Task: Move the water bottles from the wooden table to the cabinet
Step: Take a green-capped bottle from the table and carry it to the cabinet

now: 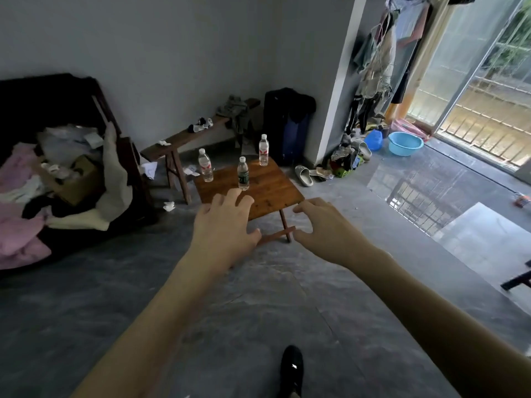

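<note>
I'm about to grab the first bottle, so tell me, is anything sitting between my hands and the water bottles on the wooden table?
Nothing visible. The left hand and right hand are both open; ahead lies only bare wooden table. The green-label bottle stands nearest, with two red-label bottles farther back, all upright and apart.

Both bare arms outstretched, left hand [222, 222] and right hand [324, 228] palm-down, fingers loosely spread, nothing held.

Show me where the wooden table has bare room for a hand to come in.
The wooden table is bare along its right side and near edge, right of the green-label bottle. The far-left corner is tighter, between that bottle and the red-label bottle; another stands at the back corner.
</note>
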Motion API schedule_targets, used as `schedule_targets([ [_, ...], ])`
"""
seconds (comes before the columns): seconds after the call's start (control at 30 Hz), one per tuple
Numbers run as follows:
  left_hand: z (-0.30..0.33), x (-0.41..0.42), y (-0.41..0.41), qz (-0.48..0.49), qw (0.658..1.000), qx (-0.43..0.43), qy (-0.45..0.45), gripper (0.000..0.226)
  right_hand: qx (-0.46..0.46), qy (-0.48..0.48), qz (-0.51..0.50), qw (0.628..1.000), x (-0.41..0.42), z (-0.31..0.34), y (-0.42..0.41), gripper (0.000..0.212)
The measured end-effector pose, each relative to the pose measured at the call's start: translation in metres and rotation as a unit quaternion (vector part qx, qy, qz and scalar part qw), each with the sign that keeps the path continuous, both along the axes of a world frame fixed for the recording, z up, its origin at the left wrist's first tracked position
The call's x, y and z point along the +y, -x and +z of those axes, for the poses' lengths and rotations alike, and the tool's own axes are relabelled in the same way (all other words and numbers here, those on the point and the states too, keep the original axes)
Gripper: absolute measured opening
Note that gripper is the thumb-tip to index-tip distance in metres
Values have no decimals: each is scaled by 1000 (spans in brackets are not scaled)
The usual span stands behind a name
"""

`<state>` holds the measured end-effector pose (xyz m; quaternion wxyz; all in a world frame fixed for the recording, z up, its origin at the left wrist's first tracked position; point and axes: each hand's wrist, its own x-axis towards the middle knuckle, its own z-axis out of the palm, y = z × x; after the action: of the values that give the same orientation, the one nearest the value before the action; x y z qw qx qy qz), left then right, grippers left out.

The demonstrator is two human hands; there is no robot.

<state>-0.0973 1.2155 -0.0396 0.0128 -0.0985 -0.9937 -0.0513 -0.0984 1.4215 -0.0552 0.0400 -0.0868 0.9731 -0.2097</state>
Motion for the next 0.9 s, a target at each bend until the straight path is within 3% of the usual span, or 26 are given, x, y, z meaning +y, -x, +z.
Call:
schedule_targets([
  [0.37, 1, 74, 172, 32, 999, 2, 21, 66, -6, 12, 42, 999, 81, 8, 180, 43],
  [0.5, -5, 77, 211, 52, 998, -7, 24, 63, -27, 14, 63, 998, 83, 0, 230, 33],
  [0.67, -12, 69, 261, 83, 996, -10, 17, 63, -46, 10, 83, 995, 78, -12, 289, 47],
  [0.9, -23, 41, 344, 113, 993, -12, 17, 62, -45, -30, 134, 990, 49, -17, 386, 47],
])
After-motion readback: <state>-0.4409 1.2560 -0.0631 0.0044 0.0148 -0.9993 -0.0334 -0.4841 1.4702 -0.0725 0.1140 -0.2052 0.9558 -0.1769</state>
